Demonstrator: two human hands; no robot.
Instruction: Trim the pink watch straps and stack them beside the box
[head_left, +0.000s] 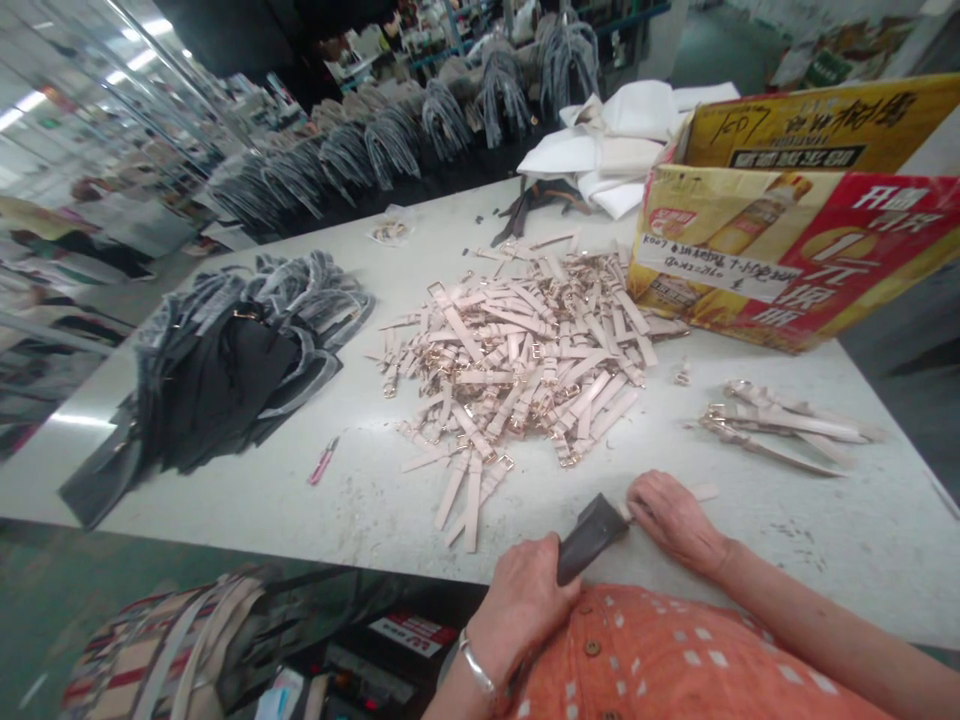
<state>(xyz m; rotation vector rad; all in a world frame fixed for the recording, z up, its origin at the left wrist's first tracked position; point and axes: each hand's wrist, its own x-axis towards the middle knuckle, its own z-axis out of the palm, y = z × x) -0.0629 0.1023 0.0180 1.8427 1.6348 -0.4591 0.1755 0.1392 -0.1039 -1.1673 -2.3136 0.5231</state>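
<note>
My left hand (525, 595), close to the table's front edge, is closed around a dark grey leather-like strap (591, 538). The far end of that strap reaches up to my right hand (673, 515). My right hand has its fingers closed on a pale pink buckle strap (706, 492), whose tail sticks out past the knuckles. Where the two straps meet is partly hidden by my fingers. Just beyond my hands lies a large heap of pale pink buckle straps (517, 340) with gold buckles. A smaller bunch of similar straps (795, 420) rests to the right.
A yellow and red cardboard box (817, 250) stands at the back right, beside white folded sheets (630, 140). Dark handled pieces (225, 370) are piled on the left. A small pink-handled cutter (323, 462) lies on the white table (375, 520). A striped cushion (165, 650) is below.
</note>
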